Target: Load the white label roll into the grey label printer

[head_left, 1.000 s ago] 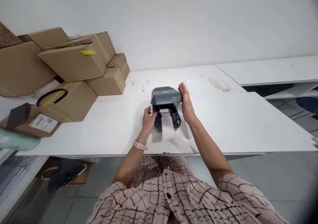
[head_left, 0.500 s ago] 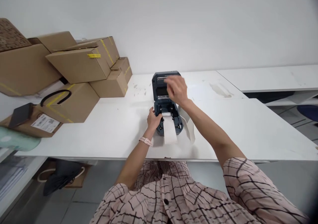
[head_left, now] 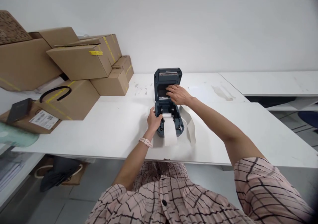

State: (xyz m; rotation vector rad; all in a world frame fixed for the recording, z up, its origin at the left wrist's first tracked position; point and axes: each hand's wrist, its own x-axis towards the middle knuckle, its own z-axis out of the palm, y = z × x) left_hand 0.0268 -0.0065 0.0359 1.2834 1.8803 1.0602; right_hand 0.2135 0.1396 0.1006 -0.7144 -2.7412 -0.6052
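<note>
A dark blue-grey label printer (head_left: 179,122) stands on the white table with its lid (head_left: 168,75) raised. Its white label strip (head_left: 170,133) runs forward out of the base and over the front edge. My left hand (head_left: 153,120) grips the base's left side, thumb over the rim and fingers along the outer wall. My right hand (head_left: 178,94) lies across the right part of the lid's inner face, fingers stretched out and holding nothing; whether it presses on the lid I cannot tell. A loose curl of pale paper strip (head_left: 190,126) rests right of the printer.
Cardboard boxes (head_left: 79,63) with yellow tape are stacked on the table's left side, against the wall. A dark flat case (head_left: 21,111) lies on a labelled box there, beside a mint-green roll-like object (head_left: 17,135). A second white table (head_left: 280,81) adjoins at the right.
My right hand has come down from the top of the raised lid to its lower inner part, and its fingers have straightened. My left hand keeps its hold on the base.
</note>
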